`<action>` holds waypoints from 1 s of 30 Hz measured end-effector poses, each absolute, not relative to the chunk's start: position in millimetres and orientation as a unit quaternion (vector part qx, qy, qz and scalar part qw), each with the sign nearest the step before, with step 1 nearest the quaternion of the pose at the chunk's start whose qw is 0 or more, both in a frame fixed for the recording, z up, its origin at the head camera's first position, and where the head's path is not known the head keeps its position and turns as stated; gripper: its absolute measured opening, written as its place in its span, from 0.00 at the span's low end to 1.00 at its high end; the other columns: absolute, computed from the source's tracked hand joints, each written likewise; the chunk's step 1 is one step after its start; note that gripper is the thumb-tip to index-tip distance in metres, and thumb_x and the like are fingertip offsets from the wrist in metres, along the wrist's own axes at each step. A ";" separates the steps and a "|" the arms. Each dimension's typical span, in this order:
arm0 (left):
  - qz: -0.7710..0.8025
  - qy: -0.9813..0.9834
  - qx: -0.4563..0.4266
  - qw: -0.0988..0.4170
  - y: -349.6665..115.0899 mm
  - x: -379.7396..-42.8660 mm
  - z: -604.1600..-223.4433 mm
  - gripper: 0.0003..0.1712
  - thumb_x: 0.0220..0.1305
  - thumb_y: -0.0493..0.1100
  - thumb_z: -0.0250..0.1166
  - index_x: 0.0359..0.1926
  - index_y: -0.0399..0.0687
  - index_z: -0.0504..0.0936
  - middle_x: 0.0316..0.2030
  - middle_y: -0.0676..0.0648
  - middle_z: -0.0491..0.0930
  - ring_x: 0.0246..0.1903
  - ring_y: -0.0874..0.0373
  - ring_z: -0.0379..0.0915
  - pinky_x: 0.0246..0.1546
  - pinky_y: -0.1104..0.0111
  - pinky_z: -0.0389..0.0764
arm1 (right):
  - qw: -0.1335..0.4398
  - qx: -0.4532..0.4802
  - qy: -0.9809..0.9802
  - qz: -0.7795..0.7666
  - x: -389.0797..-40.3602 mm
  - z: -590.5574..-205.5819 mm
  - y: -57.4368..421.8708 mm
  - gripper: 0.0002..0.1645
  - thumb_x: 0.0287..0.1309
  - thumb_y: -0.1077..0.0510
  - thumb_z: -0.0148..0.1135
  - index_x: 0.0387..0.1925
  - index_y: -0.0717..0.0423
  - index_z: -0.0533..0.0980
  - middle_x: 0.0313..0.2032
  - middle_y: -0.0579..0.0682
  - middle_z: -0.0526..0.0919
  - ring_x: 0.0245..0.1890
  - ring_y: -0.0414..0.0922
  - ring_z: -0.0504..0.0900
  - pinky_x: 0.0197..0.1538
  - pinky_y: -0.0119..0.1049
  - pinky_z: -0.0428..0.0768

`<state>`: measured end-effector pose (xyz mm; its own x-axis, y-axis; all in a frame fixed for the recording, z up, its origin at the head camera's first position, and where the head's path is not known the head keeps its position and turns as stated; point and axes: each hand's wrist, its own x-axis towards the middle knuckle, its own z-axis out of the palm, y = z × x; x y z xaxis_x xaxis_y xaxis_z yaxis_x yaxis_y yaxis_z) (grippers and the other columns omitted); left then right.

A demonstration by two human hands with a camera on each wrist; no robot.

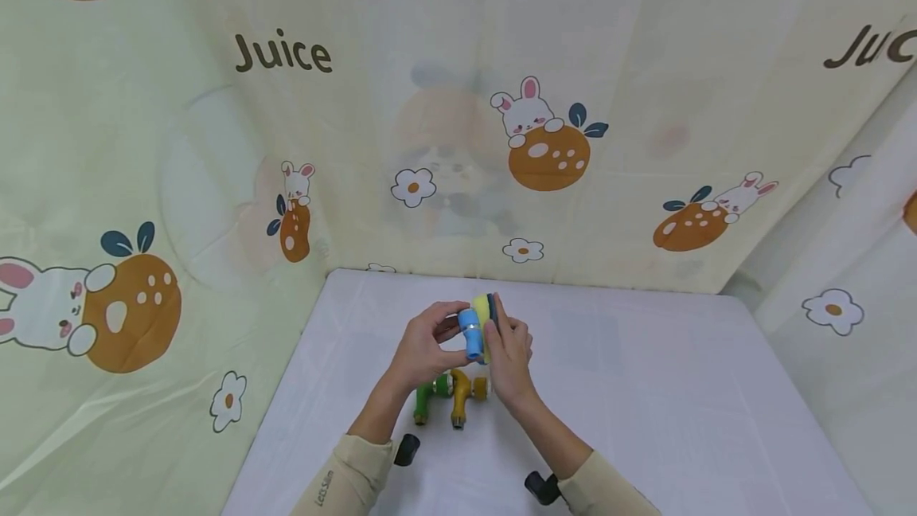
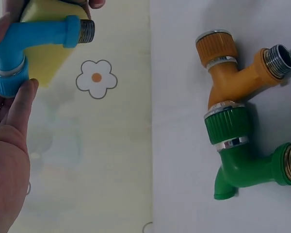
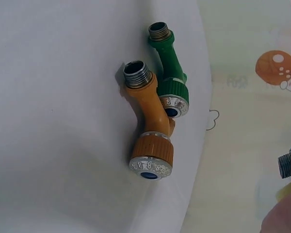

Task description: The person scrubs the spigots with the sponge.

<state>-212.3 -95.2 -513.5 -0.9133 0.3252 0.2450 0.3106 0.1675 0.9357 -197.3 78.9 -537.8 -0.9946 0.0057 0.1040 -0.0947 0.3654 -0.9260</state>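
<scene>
My left hand [image 1: 423,349] holds a blue water tap [image 1: 470,331] above the table, its thumb and fingers round the tap's body and ribbed knob. The tap's threaded metal end [image 2: 87,31] sticks out free in the left wrist view. A yellow sponge [image 1: 482,307] with a dark scouring side is pinched in my right hand [image 1: 510,358], its yellow face up against the tap. Below the hands, an orange tap [image 1: 459,404] and a green tap [image 1: 423,403] lie side by side on the table. Only the edge of the right hand [image 3: 286,213] shows in the right wrist view.
A white cloth covers the table [image 1: 645,388]. Behind and at both sides hangs a pale curtain [image 1: 401,22] printed with rabbits, oranges and flowers. Black camera pieces [image 1: 407,450] stick out from the wrists near the beige sleeves [image 1: 605,488].
</scene>
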 end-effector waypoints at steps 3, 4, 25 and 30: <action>0.605 0.769 0.207 -0.012 -96.2 -212.2 -512.5 0.41 0.54 0.35 0.81 0.69 0.50 0.75 0.63 0.45 0.76 0.66 0.46 0.77 0.64 0.63 0.79 | 0.019 0.007 -0.823 0.568 -198.1 -538.1 81.3 0.36 0.81 0.34 0.36 0.83 0.34 0.49 0.64 0.58 0.61 0.61 0.54 0.57 0.51 0.48 0.60; 0.603 0.770 0.205 -0.018 -96.8 -212.4 -512.1 0.41 0.54 0.36 0.81 0.69 0.50 0.75 0.63 0.45 0.76 0.65 0.46 0.77 0.64 0.62 0.79 | 0.012 0.003 -0.822 0.569 -198.2 -538.4 82.3 0.36 0.81 0.34 0.36 0.83 0.33 0.49 0.64 0.58 0.61 0.60 0.53 0.58 0.51 0.46 0.61; 0.604 0.763 0.194 -0.123 -102.4 -215.5 -516.6 0.38 0.52 0.38 0.83 0.65 0.45 0.80 0.57 0.46 0.82 0.57 0.50 0.82 0.60 0.64 0.83 | 0.014 0.050 -0.807 0.588 -183.4 -535.6 71.7 0.34 0.81 0.37 0.40 0.82 0.34 0.53 0.61 0.57 0.65 0.56 0.51 0.59 0.45 0.42 0.63; 0.607 0.761 0.196 -0.122 -99.2 -213.9 -516.2 0.39 0.51 0.35 0.83 0.65 0.43 0.80 0.57 0.43 0.81 0.58 0.47 0.81 0.61 0.60 0.83 | -0.017 0.017 -0.819 0.573 -185.7 -530.4 72.1 0.35 0.81 0.35 0.40 0.82 0.33 0.54 0.59 0.57 0.66 0.55 0.52 0.60 0.43 0.41 0.64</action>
